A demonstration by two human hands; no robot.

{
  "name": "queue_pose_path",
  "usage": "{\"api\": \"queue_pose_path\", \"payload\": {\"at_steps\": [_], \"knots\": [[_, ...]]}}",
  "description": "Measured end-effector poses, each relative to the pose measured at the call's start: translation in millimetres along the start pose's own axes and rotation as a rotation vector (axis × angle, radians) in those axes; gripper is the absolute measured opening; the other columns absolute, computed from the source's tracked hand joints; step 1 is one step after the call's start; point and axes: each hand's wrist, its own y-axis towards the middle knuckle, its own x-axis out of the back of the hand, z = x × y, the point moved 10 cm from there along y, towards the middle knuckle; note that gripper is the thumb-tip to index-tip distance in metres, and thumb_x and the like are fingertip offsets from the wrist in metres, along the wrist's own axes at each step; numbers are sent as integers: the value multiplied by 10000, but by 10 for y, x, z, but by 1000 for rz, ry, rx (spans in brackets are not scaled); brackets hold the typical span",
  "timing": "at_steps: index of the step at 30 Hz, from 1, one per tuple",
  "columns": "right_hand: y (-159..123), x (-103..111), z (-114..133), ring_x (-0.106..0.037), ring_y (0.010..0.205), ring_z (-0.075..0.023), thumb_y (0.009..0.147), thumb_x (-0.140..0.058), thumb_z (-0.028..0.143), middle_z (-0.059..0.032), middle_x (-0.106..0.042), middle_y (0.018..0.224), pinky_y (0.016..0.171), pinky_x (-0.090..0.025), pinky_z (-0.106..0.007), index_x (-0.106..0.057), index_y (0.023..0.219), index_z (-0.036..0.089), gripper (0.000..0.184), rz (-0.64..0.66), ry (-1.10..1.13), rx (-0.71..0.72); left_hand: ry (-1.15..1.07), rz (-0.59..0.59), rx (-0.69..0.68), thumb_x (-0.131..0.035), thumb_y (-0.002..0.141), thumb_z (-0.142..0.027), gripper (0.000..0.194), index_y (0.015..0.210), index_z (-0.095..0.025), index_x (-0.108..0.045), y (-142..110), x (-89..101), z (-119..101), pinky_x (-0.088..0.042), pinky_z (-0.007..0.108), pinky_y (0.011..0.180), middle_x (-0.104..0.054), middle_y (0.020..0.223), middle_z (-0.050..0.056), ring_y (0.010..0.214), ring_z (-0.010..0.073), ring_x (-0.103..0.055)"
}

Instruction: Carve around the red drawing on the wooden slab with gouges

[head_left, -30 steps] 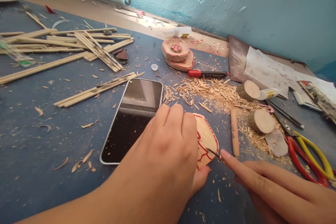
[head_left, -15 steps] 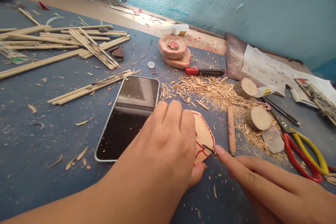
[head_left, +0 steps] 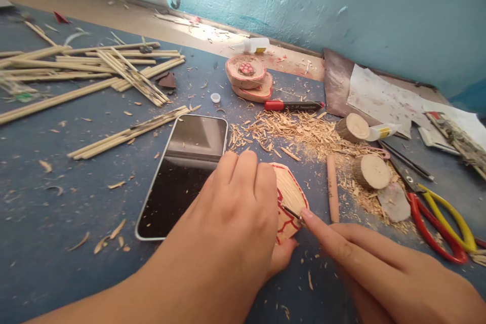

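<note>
A pale wood piece [head_left: 290, 187] with red marker lines lies on the blue table under my left hand [head_left: 239, 207], whose fingers are wrapped round its left side and hide that part. My right hand [head_left: 364, 258] is closed on a thin dark carving tool [head_left: 291, 212]; its handle is hidden in the palm. The tool's tip rests on the wood beside the red lines, and my index finger is stretched along the shaft. A black phone [head_left: 182, 177] lies partly beneath my left wrist, screen up.
Wood shavings [head_left: 299, 129] cover the table behind my hands. Two wood rounds [head_left: 371, 171], a wooden stick [head_left: 332, 190] and red-yellow handled scissors [head_left: 436, 217] are at right. A red-capped marker [head_left: 294, 105] and carved pieces [head_left: 246, 73] lie behind. Bamboo sticks [head_left: 129, 73] spread at left.
The tool's tip has moved left across the wood, toward my left hand, with my right index finger following. My left hand keeps its hold. The view has shifted slightly.
</note>
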Motion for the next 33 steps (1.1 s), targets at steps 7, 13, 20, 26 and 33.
{"api": "queue_pose_path", "payload": {"at_steps": [7, 13, 20, 26, 33], "knots": [[272, 454, -199, -1011, 1024, -283, 1293, -666, 326, -3, -999, 1386, 914, -830, -320, -744, 1721, 461, 455, -63, 28, -107, -84, 2, 5, -956, 875, -416, 346, 1088, -232, -753, -28, 17, 44, -627, 582, 879, -672, 1044, 83, 965, 370, -630], [822, 268, -222, -718, 666, -150, 1277, -717, 480, 36, -809, 873, 518, -565, -225, -817, 1094, 332, 256, 43, 538, -281, -309, 89, 29, -1174, 773, -288, 578, 1144, -265, -731, 67, 14, 271, -637, 579, 952, -748, 1159, 45, 1095, 375, -728], [956, 126, -247, -389, 572, -102, 1125, -805, 356, 101, -440, 663, 477, -338, -236, -594, 764, 287, 424, 1, 606, -291, -322, 101, -25, -1102, 928, -344, 358, 1187, -224, -886, 71, 23, 285, -742, 659, 1039, -871, 1303, 128, 1166, 411, -821], [946, 11, -283, -583, 621, -123, 1162, -790, 388, 74, -702, 718, 524, -447, -240, -796, 853, 298, 321, -22, 626, -314, -240, 152, -171, -630, 1215, -237, 398, 882, -279, -843, 37, 63, 115, -801, 694, 894, -896, 1124, 140, 1064, 436, -849], [992, 80, -262, -415, 590, -100, 1135, -820, 353, 82, -469, 676, 504, -306, -247, -596, 742, 271, 460, -8, 628, -272, -285, 190, -38, -855, 1156, -355, 193, 1161, -199, -968, 51, -7, 204, -814, 750, 1038, -926, 1181, 143, 1147, 460, -871]]}}
